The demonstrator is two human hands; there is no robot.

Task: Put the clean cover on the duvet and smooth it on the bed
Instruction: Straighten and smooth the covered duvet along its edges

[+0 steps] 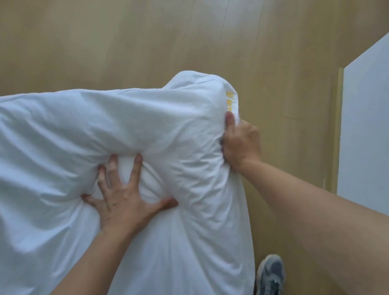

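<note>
Head view. White duvet cover (58, 145) fills the left half and lower middle of the frame. It is puffy and bulky, clearly stuffed, and heavily wrinkled, with deep folds running toward the two hands. Its rounded corner end sticks out to the right over the floor (166, 22). What carries the rest of it on the left: cannot tell. The fabric is plain white with a slight bluish cast in the shade.

The floor is light wood-look planks, taking the whole top of the frame and a strip down the right of the cover. A white flat panel (379, 127) with a pale wood edge strip sits at the right edge, apart from the cover.

Both forearms are bare and come in from the bottom.

Left hand (122, 199) is flat on the cover near its middle, fingers spread and straight, pressing down so the fabric dents around them. It grasps nothing.

Right hand (241, 144) clenches a bunch of fabric at the cover's right edge, just below the corner, thumb up on top and the cloth gathered tight under it.

A grey shoe (269, 282) is on the floor at bottom centre, just beside the cover's lower edge.

A yellow marking (231, 102) is on the corner seam, just above the right thumb. Too blurred to read.
</note>
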